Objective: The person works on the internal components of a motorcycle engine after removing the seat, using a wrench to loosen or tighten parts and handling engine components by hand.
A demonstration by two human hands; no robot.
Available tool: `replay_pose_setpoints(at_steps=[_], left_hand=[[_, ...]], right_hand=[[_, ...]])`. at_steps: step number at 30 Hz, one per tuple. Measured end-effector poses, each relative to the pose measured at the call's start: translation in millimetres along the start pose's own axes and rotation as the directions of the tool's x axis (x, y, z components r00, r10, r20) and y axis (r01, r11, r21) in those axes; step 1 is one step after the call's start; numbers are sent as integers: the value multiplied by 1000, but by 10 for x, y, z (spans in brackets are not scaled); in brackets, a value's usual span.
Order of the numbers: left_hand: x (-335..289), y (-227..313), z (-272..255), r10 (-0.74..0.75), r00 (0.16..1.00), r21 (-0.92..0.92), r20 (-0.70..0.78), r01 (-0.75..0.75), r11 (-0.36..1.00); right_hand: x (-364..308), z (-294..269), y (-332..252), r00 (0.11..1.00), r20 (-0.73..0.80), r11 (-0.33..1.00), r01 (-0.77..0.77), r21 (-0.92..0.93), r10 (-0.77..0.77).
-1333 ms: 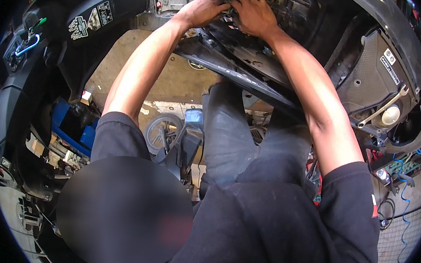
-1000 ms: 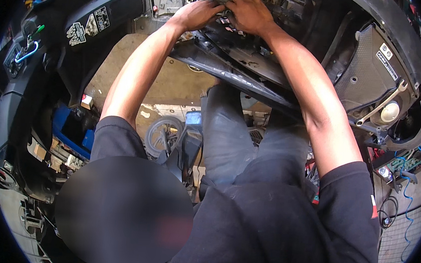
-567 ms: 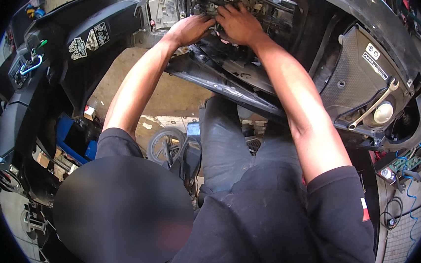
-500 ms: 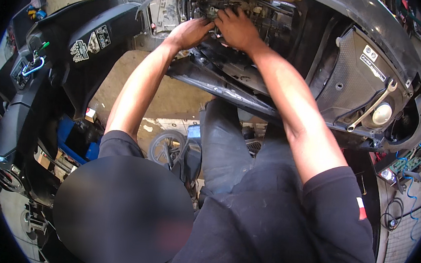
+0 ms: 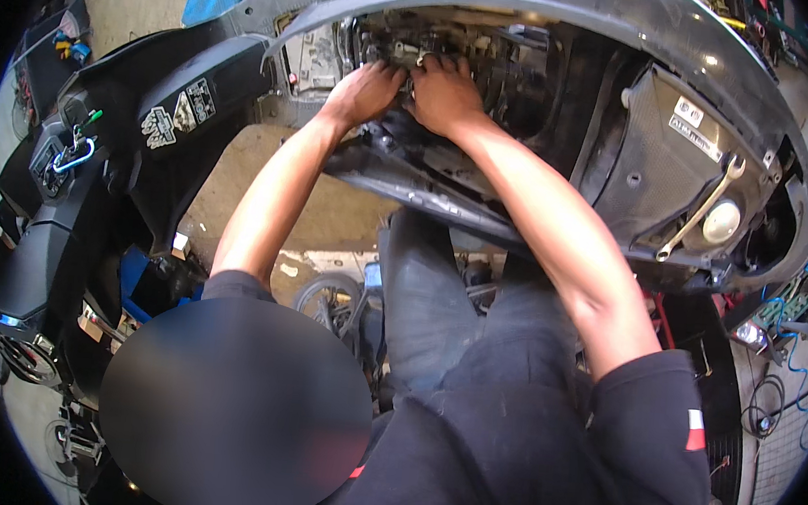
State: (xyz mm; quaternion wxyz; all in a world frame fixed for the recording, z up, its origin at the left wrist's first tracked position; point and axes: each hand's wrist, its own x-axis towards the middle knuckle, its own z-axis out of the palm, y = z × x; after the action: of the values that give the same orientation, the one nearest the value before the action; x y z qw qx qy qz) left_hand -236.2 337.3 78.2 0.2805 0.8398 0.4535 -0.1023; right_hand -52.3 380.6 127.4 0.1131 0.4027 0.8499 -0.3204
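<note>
Both of my hands reach into the open engine bay (image 5: 523, 67) of a dark scooter. My left hand (image 5: 367, 95) is closed, its fingers bent over the mechanical parts. Right beside it, almost touching, my right hand (image 5: 445, 94) has its fingers curled down among the same parts. Whatever either hand grips is hidden under the fingers. A pale metal panel (image 5: 312, 60) lies left of my hands. Below them runs the scooter's black side panel (image 5: 418, 193).
A combination wrench (image 5: 704, 208) rests on the textured rear cover (image 5: 668, 155) beside a round cap (image 5: 721, 221). The handlebar section (image 5: 39, 243) stands at the left, a carabiner (image 5: 74, 158) hanging there. A blue bin (image 5: 136, 284) and cables (image 5: 767, 405) lie lower down.
The whole view has shifted slightly, so the scooter sits a little lower in the picture. My hands stay close together in the engine bay; the right fingers look more bent.
</note>
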Motion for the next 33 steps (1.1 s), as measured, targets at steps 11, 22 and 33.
replay_pose_setpoints(at_steps=[11,22,33], left_hand=[[99,208,27,-92,992,253,89,67,965],[177,257,45,-113,980,288,166,62,956],[202,459,61,-334,909,266,247,268,926]], right_hand=[[-2066,-2183,-105,602,-565,806,-255,534,564],[-2807,-1771,470,324,-760,801,-440,407,564],[-2868,-1498,776,346,-816,859,-403,315,462]])
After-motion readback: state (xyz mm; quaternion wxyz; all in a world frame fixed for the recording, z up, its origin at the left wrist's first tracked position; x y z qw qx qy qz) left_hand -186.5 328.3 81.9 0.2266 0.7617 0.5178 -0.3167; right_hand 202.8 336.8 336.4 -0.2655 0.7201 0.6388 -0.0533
